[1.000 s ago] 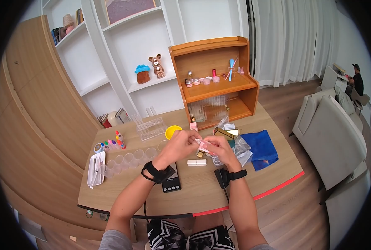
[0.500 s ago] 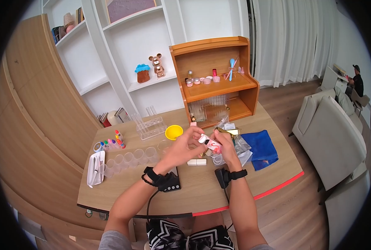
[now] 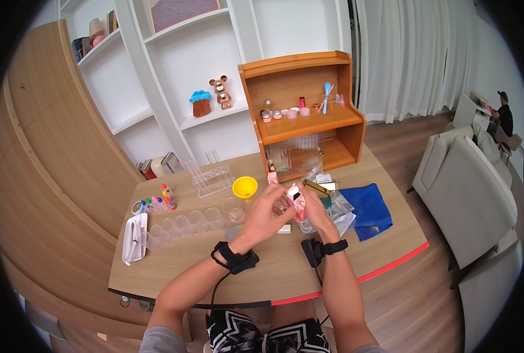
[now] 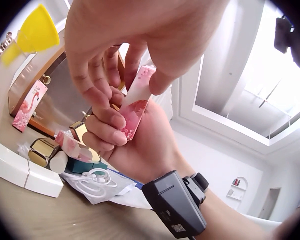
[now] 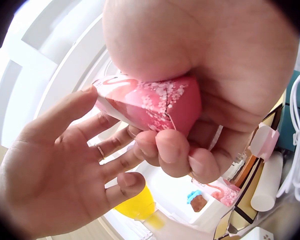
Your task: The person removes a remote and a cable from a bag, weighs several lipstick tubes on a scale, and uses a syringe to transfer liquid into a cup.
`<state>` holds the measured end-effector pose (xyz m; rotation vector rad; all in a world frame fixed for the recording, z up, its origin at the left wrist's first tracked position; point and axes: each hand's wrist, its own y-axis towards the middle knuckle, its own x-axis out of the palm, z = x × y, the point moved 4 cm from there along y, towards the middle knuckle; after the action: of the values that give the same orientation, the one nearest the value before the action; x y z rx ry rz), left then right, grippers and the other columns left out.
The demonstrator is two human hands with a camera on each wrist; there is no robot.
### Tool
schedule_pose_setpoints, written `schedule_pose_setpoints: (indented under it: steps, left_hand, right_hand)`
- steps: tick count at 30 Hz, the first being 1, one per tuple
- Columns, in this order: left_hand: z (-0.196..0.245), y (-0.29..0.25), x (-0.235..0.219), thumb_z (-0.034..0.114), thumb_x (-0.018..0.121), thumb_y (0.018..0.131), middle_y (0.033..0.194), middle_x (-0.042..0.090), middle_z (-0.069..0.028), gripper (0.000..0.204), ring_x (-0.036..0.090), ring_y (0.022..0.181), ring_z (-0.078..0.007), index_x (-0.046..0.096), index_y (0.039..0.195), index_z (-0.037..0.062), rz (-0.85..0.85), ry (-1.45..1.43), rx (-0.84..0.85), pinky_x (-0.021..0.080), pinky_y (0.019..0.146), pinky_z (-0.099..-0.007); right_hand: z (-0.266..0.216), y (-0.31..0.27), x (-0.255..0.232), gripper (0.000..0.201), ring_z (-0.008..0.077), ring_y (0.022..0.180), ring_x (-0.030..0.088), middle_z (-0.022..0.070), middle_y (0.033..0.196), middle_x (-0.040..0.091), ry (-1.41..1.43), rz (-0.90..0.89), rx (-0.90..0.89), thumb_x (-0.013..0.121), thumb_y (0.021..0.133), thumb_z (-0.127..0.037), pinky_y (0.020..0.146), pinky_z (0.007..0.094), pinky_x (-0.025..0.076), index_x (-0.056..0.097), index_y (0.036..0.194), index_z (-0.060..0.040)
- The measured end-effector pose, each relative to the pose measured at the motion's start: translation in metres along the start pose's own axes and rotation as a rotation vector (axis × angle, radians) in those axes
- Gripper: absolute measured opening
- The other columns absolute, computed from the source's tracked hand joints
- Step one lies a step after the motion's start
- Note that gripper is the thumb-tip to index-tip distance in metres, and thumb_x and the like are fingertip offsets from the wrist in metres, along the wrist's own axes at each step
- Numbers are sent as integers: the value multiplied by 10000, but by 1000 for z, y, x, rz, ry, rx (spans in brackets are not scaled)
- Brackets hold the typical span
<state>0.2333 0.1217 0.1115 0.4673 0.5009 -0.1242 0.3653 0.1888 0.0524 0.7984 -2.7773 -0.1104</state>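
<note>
A small pink-and-white box (image 3: 299,207) with a flamingo print is held above the table. My right hand (image 3: 316,210) grips it, fingers curled round its lower part and the thumb side pressed along it, as the right wrist view shows. The box's white end points up, and a dark opening shows there in the head view. My left hand (image 3: 266,215) pinches the upper end between thumb and forefinger, its other fingers spread loosely. A second flamingo box (image 4: 30,106) stands before the wooden cabinet (image 3: 303,123).
A yellow funnel (image 3: 245,187), clear cups (image 3: 214,219) and a test tube rack (image 3: 214,180) stand to the left. A white case (image 4: 27,167), a white cable (image 4: 92,186) and gold boxes (image 4: 44,150) lie below the hands. A blue cloth (image 3: 366,212) lies at right.
The box has turned from lying sideways between both hands to pointing upward, its dark opening now showing. My left hand has shifted right and down beside it, partly covering the white case.
</note>
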Motion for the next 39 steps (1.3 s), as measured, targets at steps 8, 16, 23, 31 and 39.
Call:
schedule_pose_setpoints:
  steps: [8, 16, 23, 31, 39]
  left_hand:
    - [-30, 1, 0, 128, 561, 1012, 1100, 581, -102, 271, 604, 1002, -154, 542, 1247, -6, 93, -18, -41, 548, 736, -290]
    - [-14, 10, -14, 202, 537, 1019, 781, 614, -163, 242, 632, 693, -304, 533, 1149, -2, -1, -76, -170, 520, 683, -419]
    - [31, 18, -22, 187, 724, 883, 849, 661, -264, 337, 654, 822, -443, 610, 1143, 5, -45, 621, 50, 531, 723, -453]
    - [41, 26, -25, 144, 753, 840, 967, 670, -267, 306, 656, 916, -443, 659, 1088, -9, -69, 683, 124, 526, 794, -489]
    - [55, 25, -26, 91, 749, 843, 1036, 671, -225, 292, 646, 931, -449, 618, 1082, -14, -2, 536, 204, 524, 788, -481]
  right_hand:
    - [3, 6, 2, 574, 95, 521, 529, 19, 635, 581, -82, 148, -146, 390, 1085, -490, 463, 246, 371, 617, 788, -54]
    - [0, 1, -12, 577, 117, 460, 539, 61, 679, 597, 22, 235, -50, 413, 1060, -545, 401, 234, 359, 581, 840, -38]
    - [-2, -5, -6, 604, 185, 482, 597, 134, 772, 657, 55, 204, 183, 359, 1059, -576, 391, 248, 387, 568, 1057, -9]
    - [0, -6, -4, 629, 142, 445, 537, 135, 727, 682, 192, 172, 263, 339, 1058, -592, 405, 237, 344, 581, 1055, -11]
    - [1, -5, -7, 599, 124, 447, 526, 129, 723, 683, 243, 113, 266, 351, 1058, -583, 411, 228, 328, 595, 1028, -36]
